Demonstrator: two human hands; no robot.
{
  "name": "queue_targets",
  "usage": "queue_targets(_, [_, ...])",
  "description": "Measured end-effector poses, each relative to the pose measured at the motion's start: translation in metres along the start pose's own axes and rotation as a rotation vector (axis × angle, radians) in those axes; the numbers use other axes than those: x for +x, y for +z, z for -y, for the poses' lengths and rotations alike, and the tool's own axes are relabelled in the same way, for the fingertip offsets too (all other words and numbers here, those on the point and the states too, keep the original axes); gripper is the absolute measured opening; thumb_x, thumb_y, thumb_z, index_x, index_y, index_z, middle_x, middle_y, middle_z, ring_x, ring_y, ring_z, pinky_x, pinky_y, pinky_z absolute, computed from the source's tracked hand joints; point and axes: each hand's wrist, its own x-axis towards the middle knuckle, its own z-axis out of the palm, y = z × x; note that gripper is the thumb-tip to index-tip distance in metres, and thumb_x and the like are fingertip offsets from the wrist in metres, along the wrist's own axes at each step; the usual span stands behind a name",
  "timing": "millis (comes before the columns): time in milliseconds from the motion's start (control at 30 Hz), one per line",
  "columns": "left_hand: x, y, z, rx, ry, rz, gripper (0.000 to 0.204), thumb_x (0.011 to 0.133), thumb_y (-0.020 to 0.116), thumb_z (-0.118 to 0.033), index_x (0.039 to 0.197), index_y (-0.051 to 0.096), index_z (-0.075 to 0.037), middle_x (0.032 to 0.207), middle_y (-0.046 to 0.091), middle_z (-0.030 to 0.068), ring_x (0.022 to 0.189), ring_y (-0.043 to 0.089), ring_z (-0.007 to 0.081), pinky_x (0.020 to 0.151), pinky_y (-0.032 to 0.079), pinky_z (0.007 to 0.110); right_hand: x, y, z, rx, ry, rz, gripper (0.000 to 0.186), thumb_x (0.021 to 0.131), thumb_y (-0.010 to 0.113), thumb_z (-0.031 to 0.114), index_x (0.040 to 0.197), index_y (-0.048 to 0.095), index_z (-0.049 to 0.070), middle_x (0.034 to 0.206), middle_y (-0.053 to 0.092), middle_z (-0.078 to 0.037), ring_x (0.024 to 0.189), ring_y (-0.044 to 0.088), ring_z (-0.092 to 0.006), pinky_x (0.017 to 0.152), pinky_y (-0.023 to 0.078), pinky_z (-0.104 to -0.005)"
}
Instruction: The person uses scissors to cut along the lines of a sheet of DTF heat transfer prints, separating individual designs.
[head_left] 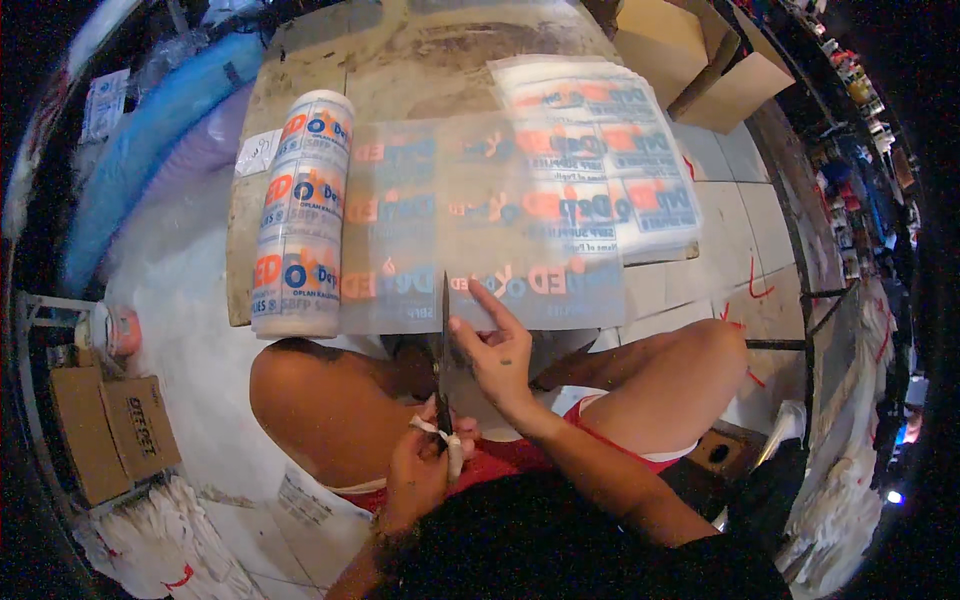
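Observation:
My left hand (415,470) is closed on the handles of long dark scissors (443,350), with white wrapping around the grip. The blades point upward at a translucent printed plastic sheet (385,235) spread on the worn wooden board (420,50). My right hand (500,355) is at the sheet's near edge, beside the blades, its index finger stretched over the plastic and its thumb apart from it. A white roll with blue and orange print (298,215) lies along the sheet's left side. A stack of printed white plastic (650,215) lies under the sheet's right part.
An open cardboard box (745,75) stands at back right, brown cartons (105,435) at lower left. Blue (170,130) and purple rolls lie left of the board. A dark metal rack (850,300) runs along the right. My bent legs flank the board's near edge on the tiled floor (730,230).

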Motion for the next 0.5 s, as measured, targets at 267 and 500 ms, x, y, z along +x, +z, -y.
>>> queue_targets(267, [0.013, 0.015, -0.012, 0.114, 0.112, 0.026, 0.067, 0.089, 0.059, 0.005, 0.147, 0.027, -0.004, 0.110, 0.062, 0.0169, 0.098, 0.065, 0.0247, 0.080, 0.058, 0.034, 0.003, -0.003, -0.009, 0.037, -0.111, 0.041, 0.053, 0.088, 0.066, 0.001, 0.137, 0.047, -0.001, 0.126, 0.057, -0.010, 0.078, 0.055, -0.0056, 0.065, 0.048, -0.0205])
queue_targets(500, [0.042, 0.024, -0.028, 0.098, 0.168, 0.062, 0.064, 0.089, 0.059, 0.005, 0.145, 0.028, -0.002, 0.109, 0.062, 0.0167, 0.096, 0.066, 0.0244, 0.078, 0.059, 0.035, 0.003, -0.020, -0.011, -0.166, -0.099, 0.146, 0.052, 0.092, 0.062, 0.005, 0.140, 0.045, 0.004, 0.106, 0.065, -0.007, 0.070, 0.054, -0.0045, 0.057, 0.048, -0.0209])
